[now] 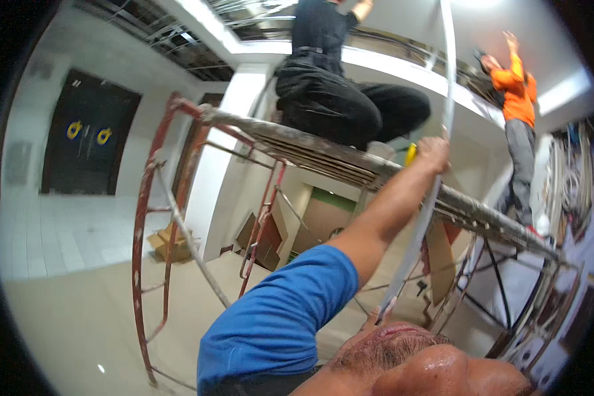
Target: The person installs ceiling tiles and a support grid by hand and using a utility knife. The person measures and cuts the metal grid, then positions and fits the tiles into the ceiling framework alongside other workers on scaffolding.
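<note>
My left hand (432,153), at the end of my raised blue-sleeved arm, is closed round a long silvery metal strip (449,59) that runs from the top of the view down toward my head. A yellow object (411,154), too small to identify, is at that hand's fingers, just beside the scaffold platform (297,152). Low down, a bit of what looks like my right hand (373,317) shows at the strip's lower part, mostly hidden behind my face, its grip unclear.
A person in dark clothes (330,99) kneels on the platform; another in orange (513,82) stands higher at right, reaching to the ceiling. Red scaffold frames (138,257) stand around me. A cardboard box (165,244), leaning boards (261,241) and a dark door (86,138) are beyond.
</note>
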